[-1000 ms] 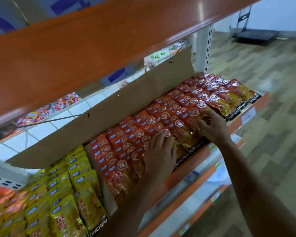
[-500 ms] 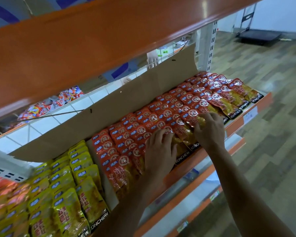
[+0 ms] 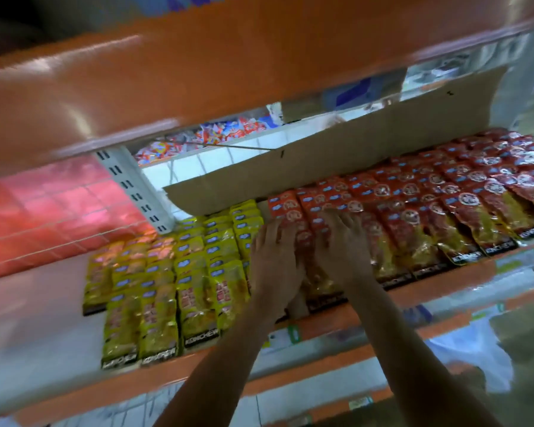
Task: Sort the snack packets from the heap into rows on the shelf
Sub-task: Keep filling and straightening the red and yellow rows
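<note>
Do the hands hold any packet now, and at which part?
Nothing plainly held: left hand and right hand rest, fingers spread, on top of the red packets.

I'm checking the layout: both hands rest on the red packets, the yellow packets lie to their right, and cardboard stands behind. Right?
Not quite. The head view shows the yellow packets to the left of the left hand and right hand, not to their right. Both hands do rest on the red packets, with the cardboard behind.
</note>
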`<state>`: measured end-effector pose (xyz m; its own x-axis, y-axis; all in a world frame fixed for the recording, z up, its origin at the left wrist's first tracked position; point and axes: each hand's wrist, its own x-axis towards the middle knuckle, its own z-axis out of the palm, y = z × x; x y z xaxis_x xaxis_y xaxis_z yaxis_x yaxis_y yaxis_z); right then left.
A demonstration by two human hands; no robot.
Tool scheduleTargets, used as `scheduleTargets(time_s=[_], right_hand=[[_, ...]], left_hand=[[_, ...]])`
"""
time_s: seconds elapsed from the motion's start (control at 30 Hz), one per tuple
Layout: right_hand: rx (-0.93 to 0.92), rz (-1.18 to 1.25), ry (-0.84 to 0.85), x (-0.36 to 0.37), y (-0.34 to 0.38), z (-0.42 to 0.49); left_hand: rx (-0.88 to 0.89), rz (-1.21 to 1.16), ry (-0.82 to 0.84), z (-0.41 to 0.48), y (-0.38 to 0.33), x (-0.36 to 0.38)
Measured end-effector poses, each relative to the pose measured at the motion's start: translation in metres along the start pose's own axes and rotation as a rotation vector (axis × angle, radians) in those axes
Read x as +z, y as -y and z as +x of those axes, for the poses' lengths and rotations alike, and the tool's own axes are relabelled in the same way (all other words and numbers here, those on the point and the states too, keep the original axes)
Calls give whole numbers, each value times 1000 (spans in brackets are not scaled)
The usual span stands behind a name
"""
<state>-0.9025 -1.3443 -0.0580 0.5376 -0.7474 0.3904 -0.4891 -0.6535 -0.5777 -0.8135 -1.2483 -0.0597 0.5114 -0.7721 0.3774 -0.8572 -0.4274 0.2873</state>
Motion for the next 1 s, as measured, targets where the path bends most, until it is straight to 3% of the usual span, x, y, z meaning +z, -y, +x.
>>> scheduleTargets(time_s=[0.3,0.5,0.8,1.0], right_hand=[[-236,125,141,92,174,-69],[-401,83,289,157,280,-130],[-538,82,502,232,394,-192],[-583,139,593,287,462,-198]], left_hand=[[-273,126,-49,-96,153,-99],[-453,190,-130,-172,252,-153],[-690,256,-200,-256,369,-213],[-825,309,-154,-279,446,-242]])
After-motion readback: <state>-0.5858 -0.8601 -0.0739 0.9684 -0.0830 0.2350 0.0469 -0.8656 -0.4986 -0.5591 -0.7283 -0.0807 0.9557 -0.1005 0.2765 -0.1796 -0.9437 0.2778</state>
